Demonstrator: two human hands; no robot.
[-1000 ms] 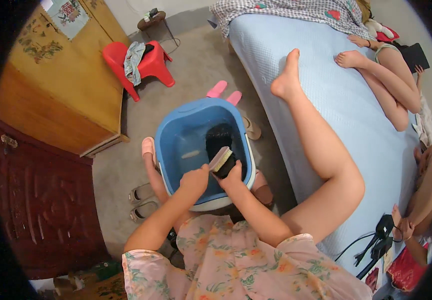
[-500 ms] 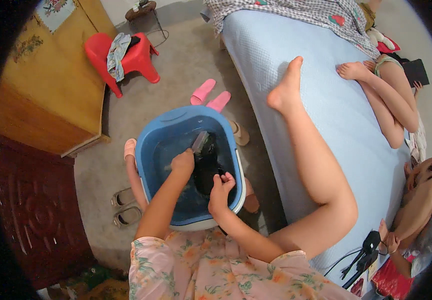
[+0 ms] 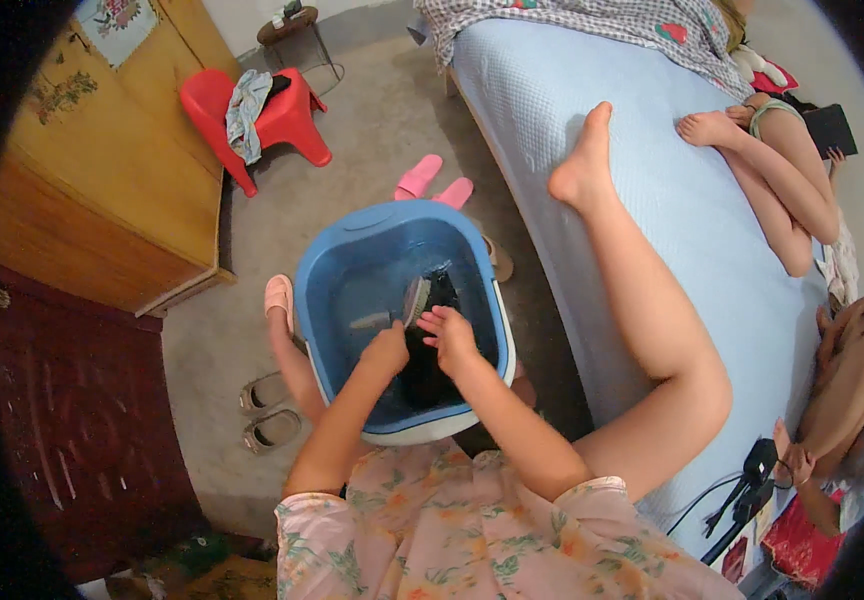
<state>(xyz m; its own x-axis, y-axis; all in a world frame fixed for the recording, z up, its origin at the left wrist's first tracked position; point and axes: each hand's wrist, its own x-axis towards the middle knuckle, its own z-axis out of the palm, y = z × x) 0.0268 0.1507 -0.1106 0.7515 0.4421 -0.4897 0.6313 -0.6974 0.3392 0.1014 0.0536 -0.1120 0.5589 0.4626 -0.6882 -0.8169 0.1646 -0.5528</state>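
A blue plastic tub with water in it stands in front of me. Inside, my left hand is closed around the handle of a scrub brush, its pale bristle head pointing away from me. Beside it my right hand has its fingers stretched out and apart, close to the brush head. Under both hands lies a dark black item, partly under water; whether it is a shoe or cloth I cannot tell. A pale long object shows in the water left of the brush.
A bed with a blue cover runs along the right, my bent leg resting on it. Two other people sit there. Pink slippers, beige shoes and a red stool stand on the floor. A yellow cabinet is at left.
My right hand has moved away from me and its fingers have spread from a pinch. My left hand has drawn the brush nearer to me. The whole view has shifted slightly.
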